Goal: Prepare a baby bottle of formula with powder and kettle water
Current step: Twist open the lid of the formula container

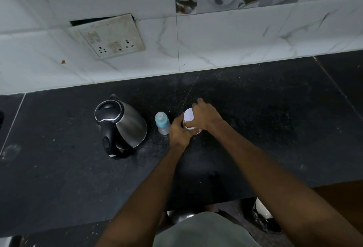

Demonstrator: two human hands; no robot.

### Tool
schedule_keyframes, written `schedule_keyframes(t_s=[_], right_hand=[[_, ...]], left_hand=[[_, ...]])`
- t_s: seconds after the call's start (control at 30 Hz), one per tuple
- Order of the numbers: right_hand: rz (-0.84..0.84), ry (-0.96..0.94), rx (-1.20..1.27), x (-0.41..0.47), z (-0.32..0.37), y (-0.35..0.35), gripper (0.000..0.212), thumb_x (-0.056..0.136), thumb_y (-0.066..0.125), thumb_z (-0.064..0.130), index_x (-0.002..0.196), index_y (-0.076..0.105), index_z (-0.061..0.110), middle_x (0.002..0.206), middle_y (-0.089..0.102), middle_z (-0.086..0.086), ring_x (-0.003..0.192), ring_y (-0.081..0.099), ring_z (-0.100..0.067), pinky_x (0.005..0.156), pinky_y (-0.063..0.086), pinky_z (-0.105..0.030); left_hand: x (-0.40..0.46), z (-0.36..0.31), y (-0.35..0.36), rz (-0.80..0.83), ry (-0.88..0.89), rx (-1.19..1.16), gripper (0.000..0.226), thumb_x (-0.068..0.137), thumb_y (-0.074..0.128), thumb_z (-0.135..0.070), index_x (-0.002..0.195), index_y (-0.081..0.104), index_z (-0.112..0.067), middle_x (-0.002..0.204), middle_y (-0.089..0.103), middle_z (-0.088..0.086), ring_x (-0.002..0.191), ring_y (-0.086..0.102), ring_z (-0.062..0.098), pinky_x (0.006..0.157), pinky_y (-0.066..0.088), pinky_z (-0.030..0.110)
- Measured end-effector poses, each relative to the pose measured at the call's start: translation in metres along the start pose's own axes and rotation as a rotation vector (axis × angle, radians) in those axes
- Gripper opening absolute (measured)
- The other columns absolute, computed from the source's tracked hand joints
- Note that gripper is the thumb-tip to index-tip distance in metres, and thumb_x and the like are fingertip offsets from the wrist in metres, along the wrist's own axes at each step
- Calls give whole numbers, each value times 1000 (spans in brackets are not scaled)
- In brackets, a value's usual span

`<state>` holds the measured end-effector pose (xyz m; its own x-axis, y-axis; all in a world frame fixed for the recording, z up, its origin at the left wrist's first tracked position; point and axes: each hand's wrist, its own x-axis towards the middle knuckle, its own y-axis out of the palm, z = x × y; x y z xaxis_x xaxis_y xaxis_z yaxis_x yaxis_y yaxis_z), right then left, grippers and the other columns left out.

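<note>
Risk: if the lid pops off suddenly, the white tub (189,119) could tip and spill powder on the dark surface (255,119), or knock the bottle (162,122) just left of the fingers.

Left hand (179,132) grips the tub's side, fingers curled round it. Right hand (205,116) pinches the lid from above.

Tub: small, white, flat lid still on. Bottle: clear, blue collar, capped, upright. Kettle (120,126) further left, lid down.
</note>
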<state>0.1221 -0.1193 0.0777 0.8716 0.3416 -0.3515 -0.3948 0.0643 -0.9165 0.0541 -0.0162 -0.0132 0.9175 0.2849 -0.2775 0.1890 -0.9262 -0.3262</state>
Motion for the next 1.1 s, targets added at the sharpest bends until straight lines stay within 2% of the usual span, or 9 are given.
schedule_keyframes(t_s=[0.1,0.2,0.3,0.53,0.63,0.73,0.87,1.0,1.1], right_hand=[[-4,-28,15,1,-1,-1,78,83,74,56,136,58,1,152,43,-20,120,60,-41,94,50,-44],[15,-62,15,2,-4,-3,75,83,76,54,133,60,0,150,45,-19,118,61,-40,93,50,-43],[21,-89,14,3,-6,-4,73,83,76,53,131,61,0,144,48,-19,115,62,-38,91,50,-42],[43,-151,-27,4,-7,-11,73,82,77,53,133,60,3,148,47,-15,118,60,-34,90,47,-37],[82,-173,-55,5,-6,-16,75,81,79,52,135,60,4,150,46,-14,120,59,-34,94,48,-40],[115,-255,-119,8,-6,-21,67,79,83,43,132,62,9,138,50,-12,114,57,-32,92,52,-41],[177,-374,-153,9,-10,-21,56,90,74,25,143,57,15,144,50,-7,126,45,-30,98,35,-31],[193,-279,73,13,-17,-5,83,82,81,16,156,43,24,156,42,-4,140,34,-35,114,35,-45],[188,-136,135,11,-20,-7,101,79,85,28,162,26,30,161,30,-8,148,23,-37,115,28,-53]], left_hand=[[5,-6,1,-12,-22,64,72,66,98,-23,129,66,-13,113,77,-1,103,73,18,91,62,40],[4,-13,3,-51,-11,109,59,72,94,-17,124,66,-9,107,74,-1,100,71,20,82,56,29],[2,-13,3,-46,-28,116,61,71,95,-16,124,64,-8,102,71,-4,93,69,16,77,53,22],[4,-14,-1,-53,-15,165,72,66,99,-26,127,63,-11,109,73,-1,99,69,18,86,57,33],[5,-17,-2,-37,-9,150,71,67,98,-25,128,64,-10,107,70,-5,98,66,16,83,50,29],[5,-15,-3,-21,-4,134,67,69,97,-23,127,66,-9,107,69,-7,100,66,15,84,49,27],[3,-10,-1,-25,25,141,62,68,98,-26,121,67,-14,111,75,-1,101,72,19,89,60,37],[2,-9,1,-40,61,149,72,68,97,-24,131,63,-12,124,71,5,112,68,21,97,57,39],[1,-6,0,-24,54,144,78,69,96,-24,137,60,-10,128,69,6,115,64,20,99,54,38]])
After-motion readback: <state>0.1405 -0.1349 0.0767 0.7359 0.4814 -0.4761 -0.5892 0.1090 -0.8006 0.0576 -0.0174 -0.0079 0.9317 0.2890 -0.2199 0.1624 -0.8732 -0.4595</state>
